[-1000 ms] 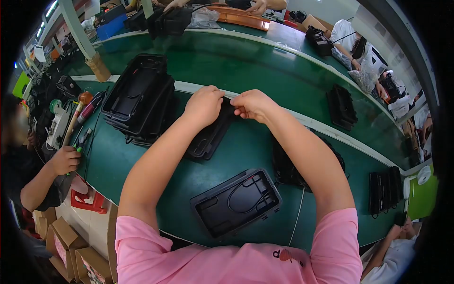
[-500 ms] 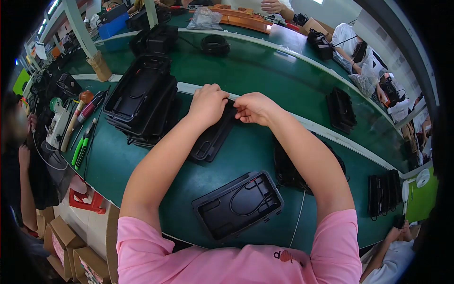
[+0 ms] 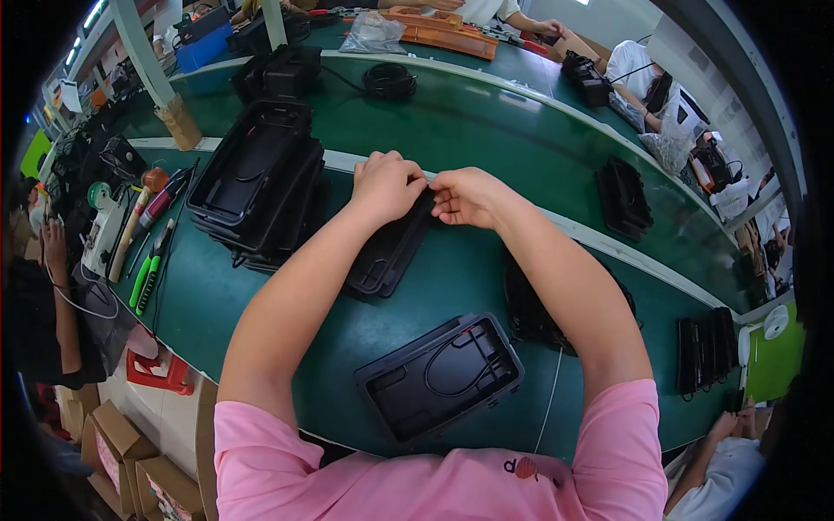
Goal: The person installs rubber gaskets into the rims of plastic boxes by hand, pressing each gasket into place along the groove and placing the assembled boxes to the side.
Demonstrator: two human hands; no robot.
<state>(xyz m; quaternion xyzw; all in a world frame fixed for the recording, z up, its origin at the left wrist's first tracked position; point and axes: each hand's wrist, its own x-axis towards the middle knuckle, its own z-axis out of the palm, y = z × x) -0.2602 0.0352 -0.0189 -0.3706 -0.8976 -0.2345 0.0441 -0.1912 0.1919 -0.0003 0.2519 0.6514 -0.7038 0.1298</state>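
Note:
A long black plastic case part (image 3: 388, 252) lies on the green bench in front of me, its far end under my hands. My left hand (image 3: 387, 187) is closed over that end, fingers curled round the edge and thumb side toward the right hand. At the far right corner of the same part, my right hand (image 3: 469, 198) has its fingers bent in a pinch; whatever is between the fingertips is hidden. Nearer to me lies an open black case shell (image 3: 408, 382), tilted slightly, with a black cable looped inside it.
Stacked black case shells (image 3: 248, 174) stand left of my hands. Further left are green-handled pliers (image 3: 149, 273) and a screwdriver (image 3: 165, 204). A dark bundle (image 3: 530, 304) sits under my right forearm. Beyond the white rail (image 3: 556, 217) are a coiled cable (image 3: 388, 81) and another black case (image 3: 624, 198).
Both my hands stay at the far end of the case part, with only slight finger shifts. A person's hand at the left edge has moved; people across the bench have shifted their arms.

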